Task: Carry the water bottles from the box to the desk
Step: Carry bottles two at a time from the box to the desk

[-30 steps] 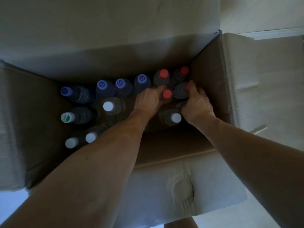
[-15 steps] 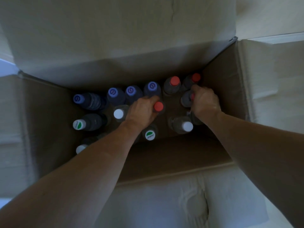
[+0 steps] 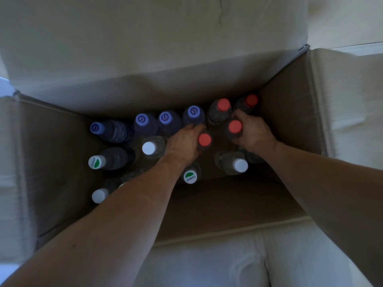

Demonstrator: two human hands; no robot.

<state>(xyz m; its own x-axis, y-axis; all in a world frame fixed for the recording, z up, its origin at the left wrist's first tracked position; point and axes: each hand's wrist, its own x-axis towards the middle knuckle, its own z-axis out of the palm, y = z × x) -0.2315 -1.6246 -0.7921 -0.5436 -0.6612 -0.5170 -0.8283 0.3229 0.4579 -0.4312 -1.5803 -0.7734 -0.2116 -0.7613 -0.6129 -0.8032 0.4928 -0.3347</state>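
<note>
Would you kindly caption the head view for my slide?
Left hand and right hand each grip a red-capped bottle inside the open cardboard box.

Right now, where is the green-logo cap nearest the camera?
In the head view, the green-logo cap sits in the box near its front wall, just under the left wrist, with a white-capped bottle to its right.

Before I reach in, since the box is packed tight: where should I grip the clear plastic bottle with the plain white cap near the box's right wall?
Take the clear white-capped bottle by its neck just under the cap, coming from above. It stands nearly upright in the deep cardboard box, so only its top is open.
</note>
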